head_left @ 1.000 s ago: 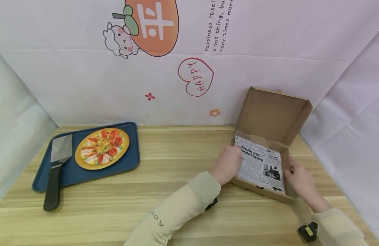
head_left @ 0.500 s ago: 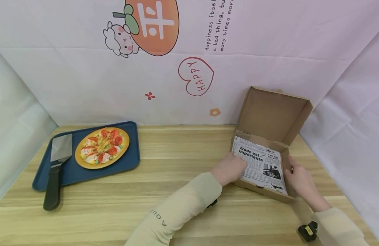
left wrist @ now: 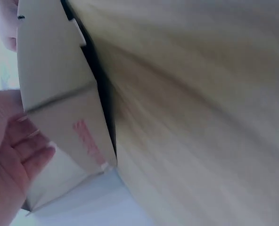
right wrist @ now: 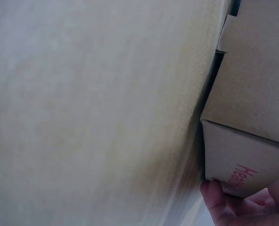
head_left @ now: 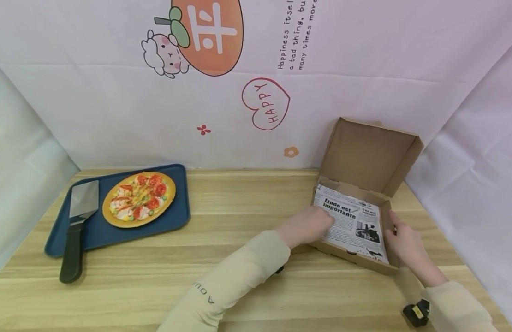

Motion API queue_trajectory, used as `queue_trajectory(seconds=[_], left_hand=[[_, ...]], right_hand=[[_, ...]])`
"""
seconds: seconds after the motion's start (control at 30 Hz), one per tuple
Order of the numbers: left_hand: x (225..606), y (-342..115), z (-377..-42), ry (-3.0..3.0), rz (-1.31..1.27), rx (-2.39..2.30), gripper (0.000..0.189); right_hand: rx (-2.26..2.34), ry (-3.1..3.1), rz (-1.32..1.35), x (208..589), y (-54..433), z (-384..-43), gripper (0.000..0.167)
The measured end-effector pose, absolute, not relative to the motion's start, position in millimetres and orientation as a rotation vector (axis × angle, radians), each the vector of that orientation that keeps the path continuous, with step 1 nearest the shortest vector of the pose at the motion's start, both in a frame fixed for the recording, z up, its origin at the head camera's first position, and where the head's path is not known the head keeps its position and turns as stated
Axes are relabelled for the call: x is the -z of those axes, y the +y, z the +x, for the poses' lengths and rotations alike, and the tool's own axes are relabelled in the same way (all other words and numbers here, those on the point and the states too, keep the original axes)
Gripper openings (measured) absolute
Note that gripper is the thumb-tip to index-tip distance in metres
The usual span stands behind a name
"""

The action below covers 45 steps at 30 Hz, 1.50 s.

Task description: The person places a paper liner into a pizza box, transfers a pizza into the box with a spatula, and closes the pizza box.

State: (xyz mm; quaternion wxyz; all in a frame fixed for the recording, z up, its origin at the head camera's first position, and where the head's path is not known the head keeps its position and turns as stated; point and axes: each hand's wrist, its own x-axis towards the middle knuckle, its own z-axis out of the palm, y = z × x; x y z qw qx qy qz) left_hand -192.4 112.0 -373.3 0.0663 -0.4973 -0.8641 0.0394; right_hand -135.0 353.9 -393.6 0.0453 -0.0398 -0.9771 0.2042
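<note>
A cardboard pizza box (head_left: 366, 159) stands at the right with its lid raised, lined with newsprint-patterned paper (head_left: 347, 226). My left hand (head_left: 307, 226) is at the box's left wall, fingers loosely bent; its fingertips overlap the paper's left edge in the head view. The left wrist view has these fingers (left wrist: 33, 150) close against the outer wall, around nothing visible. My right hand (head_left: 409, 244) grips the right wall, thumb along the top edge and fingers outside. In the right wrist view, fingertips (right wrist: 215, 197) reach the wall's lower edge, by red print.
At the left, a blue tray (head_left: 177, 216) bears a pizza (head_left: 139, 199) on a yellow round base. A black-handled spatula (head_left: 73, 249) lies across the tray's left side, handle over its front edge. A white printed cloth (head_left: 223, 152) hangs behind the wooden table (head_left: 239, 203).
My left hand slid down the box's left side, then shifted slightly left. The paper's left edge came into fuller view and its front right corner spread forward. My right hand kept its place.
</note>
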Motion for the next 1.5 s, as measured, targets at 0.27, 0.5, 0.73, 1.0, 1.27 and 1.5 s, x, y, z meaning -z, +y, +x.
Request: queue_trajectory(seconds=[0.27,0.5,0.73,1.0,1.27,1.5], left_hand=[[362,82,-192,-2.492,-1.574,-0.168,0.018],[357,56,-193,-2.590,-1.503,-0.153,0.016],[356,33,-191,-2.723,-1.460,-0.050,0.012],[358,6,-191,-2.878,-1.397,0.070,0.008],[361,-17,-190,-2.956,-1.343,0.168,0.018],[361,-38,-185,-2.927,-1.289,0.213,0.020]], right_hand=[[-0.624,-3.003,-0.141,392,353,-134,0.051],[-0.627,-3.011,-0.143,391,352,-134,0.052],[-0.614,-3.005,-0.126,392,353,-134,0.052],[-0.615,-2.975,-0.087,394,353,-133,0.050],[-0.608,-2.993,-0.087,394,354,-135,0.051],[-0.598,-3.000,-0.103,392,353,-135,0.050]])
